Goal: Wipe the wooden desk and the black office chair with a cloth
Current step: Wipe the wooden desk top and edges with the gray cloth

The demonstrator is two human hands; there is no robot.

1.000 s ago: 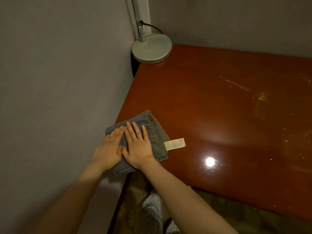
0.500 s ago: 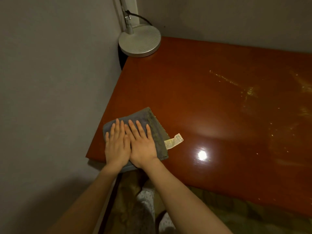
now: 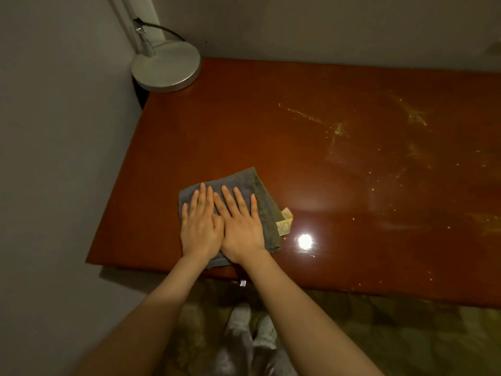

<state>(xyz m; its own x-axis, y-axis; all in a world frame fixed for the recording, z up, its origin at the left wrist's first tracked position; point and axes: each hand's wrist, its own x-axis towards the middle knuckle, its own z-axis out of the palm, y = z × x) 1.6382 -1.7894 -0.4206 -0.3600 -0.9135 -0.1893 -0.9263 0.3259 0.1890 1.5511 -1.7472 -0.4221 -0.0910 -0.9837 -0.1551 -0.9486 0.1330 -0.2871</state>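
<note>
A glossy red-brown counter (image 3: 244,131) fills a grey-walled corner, with a round lamp base (image 3: 166,67) at its far left. Near the front left edge lies a folded grey cloth (image 3: 245,180), a pale tag (image 3: 285,226) poking from its right side. The left hand (image 3: 200,230) and right hand (image 3: 241,232) press flat on it side by side, fingers straight. Yellowish specks (image 3: 339,130), perhaps crumbs, dot the counter further right.

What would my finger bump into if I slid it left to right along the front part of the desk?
left hand → right hand, both flat on the grey cloth → cloth's white tag → bright spot of light → yellowish smear near the right edge
</note>
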